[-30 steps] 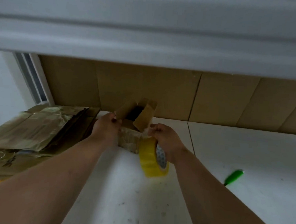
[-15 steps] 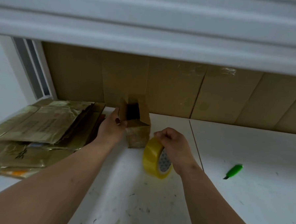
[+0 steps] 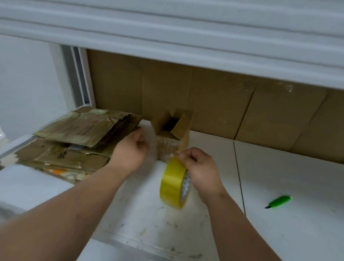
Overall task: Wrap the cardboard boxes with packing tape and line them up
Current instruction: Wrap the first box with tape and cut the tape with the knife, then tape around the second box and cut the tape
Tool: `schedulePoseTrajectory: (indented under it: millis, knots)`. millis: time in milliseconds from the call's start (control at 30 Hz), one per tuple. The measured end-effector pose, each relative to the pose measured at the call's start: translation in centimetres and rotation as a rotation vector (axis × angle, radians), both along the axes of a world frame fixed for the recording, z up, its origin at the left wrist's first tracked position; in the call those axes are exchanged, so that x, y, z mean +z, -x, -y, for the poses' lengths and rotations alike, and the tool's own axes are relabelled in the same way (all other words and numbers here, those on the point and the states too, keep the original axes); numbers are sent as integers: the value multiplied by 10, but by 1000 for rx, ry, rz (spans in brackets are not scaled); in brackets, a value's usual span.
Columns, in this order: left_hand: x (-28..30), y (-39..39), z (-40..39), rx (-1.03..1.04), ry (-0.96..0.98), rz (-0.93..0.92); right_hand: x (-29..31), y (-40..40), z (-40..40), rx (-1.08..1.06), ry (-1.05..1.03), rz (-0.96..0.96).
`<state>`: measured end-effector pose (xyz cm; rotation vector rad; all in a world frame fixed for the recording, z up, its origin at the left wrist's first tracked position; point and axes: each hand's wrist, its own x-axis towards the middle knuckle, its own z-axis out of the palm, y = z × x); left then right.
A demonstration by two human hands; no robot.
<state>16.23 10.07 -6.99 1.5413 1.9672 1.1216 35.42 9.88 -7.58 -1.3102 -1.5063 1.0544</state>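
Small brown box [image 3: 171,137], flaps up; right hand [image 3: 200,171] grips yellow tape roll [image 3: 174,183], left hand [image 3: 131,150] loosely curled.

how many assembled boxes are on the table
1. The open box stands at the back of the table, just beyond both hands. The flattened cardboard stacked at the left may hide more.
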Motion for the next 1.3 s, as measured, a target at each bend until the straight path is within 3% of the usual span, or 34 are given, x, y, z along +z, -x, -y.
schedulePoseTrajectory:
  millis: [133,300,433,600,700,1000,1200,1300]
  knots:
    - [-3,2,26,-28,25,-6,0,-8,10,-52,11,-98]
    - [-10,-17,43,-106,89,9,7,-47,20,-108,-7,7]
    - [-7,-57,48,-221,105,56,10,-86,30,-90,81,-18]
    - [7,-123,53,-432,13,261,3,-109,55,-63,162,-165]
    - [11,-149,57,-518,28,219,2,-120,68,-78,127,-192]
    - [4,-180,71,-476,94,153,-6,-146,86,-96,29,-47]
    - [1,-193,68,-434,82,32,-10,-145,85,-233,-32,173]
    - [-1,-200,67,-387,72,70,-20,-140,90,-278,-122,356]
